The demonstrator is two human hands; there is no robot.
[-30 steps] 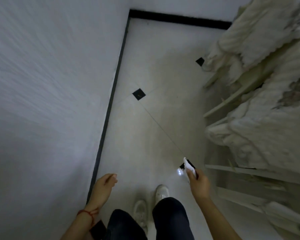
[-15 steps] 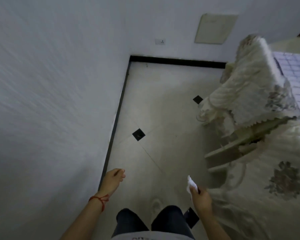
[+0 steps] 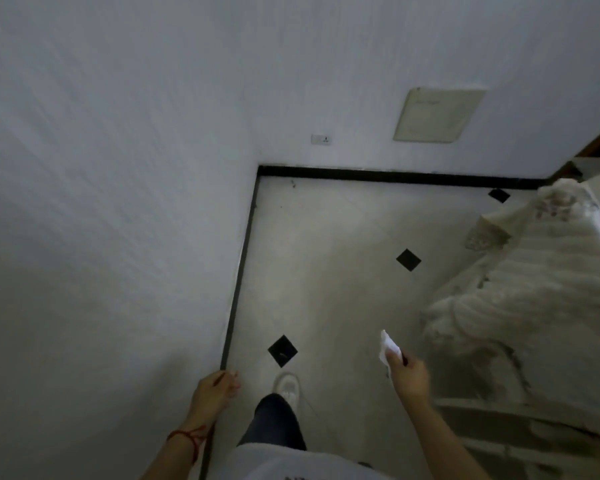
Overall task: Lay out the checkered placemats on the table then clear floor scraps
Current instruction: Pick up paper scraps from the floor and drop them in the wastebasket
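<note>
Over floor, right hand (image 3: pixel 409 375) pinching scrap (image 3: pixel 388 348).

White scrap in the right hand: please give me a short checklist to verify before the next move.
1. White scrap pinched in the right hand: ok.
2. Left hand free for another pickup: ok, it holds nothing.
3. Floor ahead free of large scraps: ok; small dark specks near the far baseboard, cannot tell what they are.
4. Bin for the scrap in view: not ok, none visible.
5. Walking path beside the covered chair: ok.
</note>
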